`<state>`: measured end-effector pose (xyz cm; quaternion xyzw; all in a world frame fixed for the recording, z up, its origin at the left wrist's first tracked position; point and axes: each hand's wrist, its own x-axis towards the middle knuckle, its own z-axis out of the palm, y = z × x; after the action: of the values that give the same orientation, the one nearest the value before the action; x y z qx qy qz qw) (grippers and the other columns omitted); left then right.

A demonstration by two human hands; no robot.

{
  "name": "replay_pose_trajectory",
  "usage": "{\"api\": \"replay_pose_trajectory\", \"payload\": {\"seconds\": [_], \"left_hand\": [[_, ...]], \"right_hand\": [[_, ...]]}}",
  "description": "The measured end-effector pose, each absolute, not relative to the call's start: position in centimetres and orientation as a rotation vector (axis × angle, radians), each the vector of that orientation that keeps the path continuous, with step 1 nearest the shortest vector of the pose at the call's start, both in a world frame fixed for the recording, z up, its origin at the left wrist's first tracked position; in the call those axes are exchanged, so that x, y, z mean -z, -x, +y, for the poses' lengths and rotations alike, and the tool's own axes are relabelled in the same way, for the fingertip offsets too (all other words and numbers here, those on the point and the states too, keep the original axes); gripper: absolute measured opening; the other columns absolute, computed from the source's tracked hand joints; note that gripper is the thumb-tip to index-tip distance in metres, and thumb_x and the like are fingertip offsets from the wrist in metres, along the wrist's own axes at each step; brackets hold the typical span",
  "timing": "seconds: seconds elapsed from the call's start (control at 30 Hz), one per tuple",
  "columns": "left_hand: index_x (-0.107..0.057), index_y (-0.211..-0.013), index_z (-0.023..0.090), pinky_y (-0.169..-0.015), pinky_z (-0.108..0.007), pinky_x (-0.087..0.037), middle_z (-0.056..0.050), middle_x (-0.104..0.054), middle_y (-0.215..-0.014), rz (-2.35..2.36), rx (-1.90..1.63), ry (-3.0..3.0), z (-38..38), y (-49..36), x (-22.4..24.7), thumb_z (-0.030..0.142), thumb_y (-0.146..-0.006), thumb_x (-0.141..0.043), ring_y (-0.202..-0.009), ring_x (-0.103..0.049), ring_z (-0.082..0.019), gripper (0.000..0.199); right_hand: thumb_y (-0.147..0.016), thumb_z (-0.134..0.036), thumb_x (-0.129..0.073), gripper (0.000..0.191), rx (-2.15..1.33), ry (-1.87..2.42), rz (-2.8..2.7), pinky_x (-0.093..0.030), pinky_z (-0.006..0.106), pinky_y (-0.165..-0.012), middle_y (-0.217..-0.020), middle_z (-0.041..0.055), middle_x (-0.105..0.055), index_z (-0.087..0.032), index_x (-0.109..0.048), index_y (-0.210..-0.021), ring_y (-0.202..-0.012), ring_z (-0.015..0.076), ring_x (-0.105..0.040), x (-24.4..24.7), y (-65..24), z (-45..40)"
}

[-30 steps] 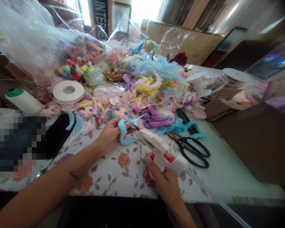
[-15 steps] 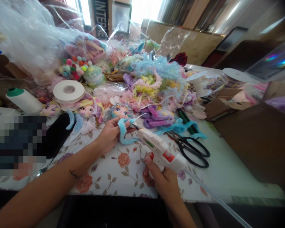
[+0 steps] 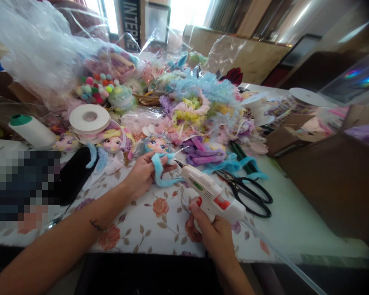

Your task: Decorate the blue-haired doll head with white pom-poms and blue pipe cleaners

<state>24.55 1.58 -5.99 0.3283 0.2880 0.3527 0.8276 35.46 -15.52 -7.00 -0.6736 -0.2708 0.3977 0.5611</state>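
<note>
My left hand (image 3: pixel 145 174) pinches a fuzzy light-blue strip (image 3: pixel 158 174), whose loose end hangs in a curve below the fingers. A string of small white beads (image 3: pixel 181 150) sticks out just above it. In my right hand (image 3: pixel 213 231) is a white glue gun (image 3: pixel 207 190), gripped by its handle, with a long clear glue stick (image 3: pixel 279 254) trailing from its back. The gun's dark nozzle points up and left, close to the left fingertips. Behind the left hand lies a doll head (image 3: pixel 156 143) with blue eyes. Part of the strip is hidden by my fingers.
Black-handled scissors (image 3: pixel 252 194) lie right of the gun, near a purple fuzzy bundle (image 3: pixel 204 151). Ruffled trims (image 3: pixel 199 88) are heaped behind. A ribbon roll (image 3: pixel 89 119), a thread cone (image 3: pixel 30 130) and a black phone-like object (image 3: pixel 72 174) are on the left. A cardboard box (image 3: pixel 329 184) stands at right.
The glue gun in my right hand has shifted slightly to the right, its nozzle a little farther from the left fingertips. My left hand stays nearly still with the strip.
</note>
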Motion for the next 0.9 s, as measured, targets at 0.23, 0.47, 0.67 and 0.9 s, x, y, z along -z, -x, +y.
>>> {"api": "replay_pose_trajectory", "payload": {"seconds": [0.23,0.47,0.67,0.9], "left_hand": [[-0.070,-0.085,0.012,-0.069,-0.024,-0.060,-0.004,-0.074,-0.077,0.602,-0.756,-0.694,1.58,-24.53,6.03,0.017,-0.074,-0.078,-0.069,-0.071,-0.015,0.015],[-0.069,-0.084,0.012,-0.067,-0.022,-0.059,-0.005,-0.074,-0.075,0.616,-0.735,-0.688,1.63,-24.52,5.70,0.016,-0.076,-0.077,-0.071,-0.072,-0.016,0.012],[-0.070,-0.083,0.013,-0.069,-0.024,-0.060,-0.004,-0.074,-0.078,0.610,-0.752,-0.691,1.67,-24.51,5.91,0.016,-0.075,-0.076,-0.068,-0.071,-0.014,0.010],[-0.070,-0.086,0.013,-0.074,-0.030,-0.062,-0.006,-0.074,-0.083,0.596,-0.742,-0.693,1.79,-24.45,5.91,0.015,-0.071,-0.079,-0.082,-0.073,-0.021,0.018]], "right_hand": [[-0.081,-0.052,-0.065,0.033,-0.929,1.628,-0.669,-0.037,0.022,-0.036,-0.042,-0.0028,-0.054,-0.020,-0.059,-0.077,-0.035,0.0113,-0.048,6.75,-35.46,-15.53],[-0.081,-0.053,-0.064,0.038,-0.945,1.611,-0.630,-0.036,0.021,-0.036,-0.044,-0.0011,-0.055,-0.019,-0.056,-0.067,-0.036,0.0111,-0.049,6.91,-35.53,-15.56],[-0.081,-0.051,-0.064,0.032,-0.929,1.616,-0.685,-0.036,0.021,-0.036,-0.042,-0.0030,-0.054,-0.020,-0.058,-0.075,-0.035,0.0109,-0.048,6.90,-35.53,-15.56],[-0.081,-0.051,-0.065,0.037,-0.950,1.602,-0.625,-0.037,0.021,-0.036,-0.043,-0.0012,-0.055,-0.019,-0.057,-0.065,-0.035,0.0108,-0.049,6.94,-35.57,-15.61]]}}
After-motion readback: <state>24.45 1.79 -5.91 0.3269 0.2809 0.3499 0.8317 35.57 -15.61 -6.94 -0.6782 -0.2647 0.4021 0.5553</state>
